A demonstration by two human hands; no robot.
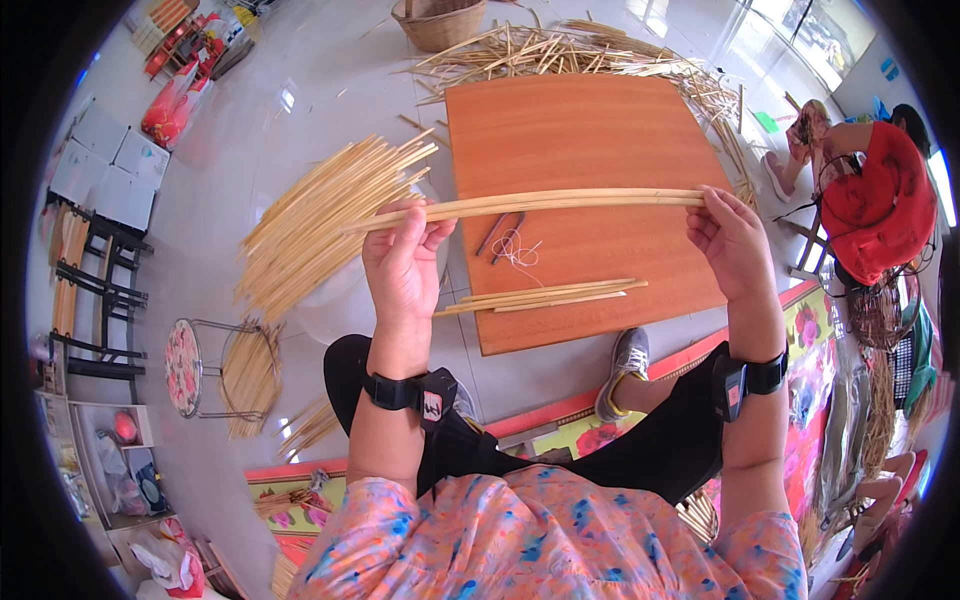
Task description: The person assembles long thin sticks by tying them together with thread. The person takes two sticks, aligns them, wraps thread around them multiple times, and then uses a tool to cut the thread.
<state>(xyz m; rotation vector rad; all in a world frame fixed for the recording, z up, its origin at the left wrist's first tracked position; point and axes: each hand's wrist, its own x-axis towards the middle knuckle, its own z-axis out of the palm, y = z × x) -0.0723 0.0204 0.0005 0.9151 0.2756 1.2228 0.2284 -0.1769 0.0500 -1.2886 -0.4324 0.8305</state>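
Stretched level between my hands is a small bundle of pale straw-coloured sticks point(570, 200), raised above the orange-brown wooden table point(590, 130). My left hand point(405, 255) pinches its left end between thumb and fingers. At the other end, my right hand point(730, 235) grips it with the fingers curled in. On the table below lie several loose sticks point(560, 296), a thin dark tool point(490, 234) that I cannot name for sure, and a tangle of white string point(517, 248). A large heap of cut sticks point(330, 220) rests left of the table, near my left hand.
Behind the table sprawls a messy pile of stalks point(570, 52) beside a woven basket point(440, 24). A round floral stool point(184, 368) lies tipped at left. Another person in red point(880, 205) sits at right. My feet are on either side of the table's near edge.
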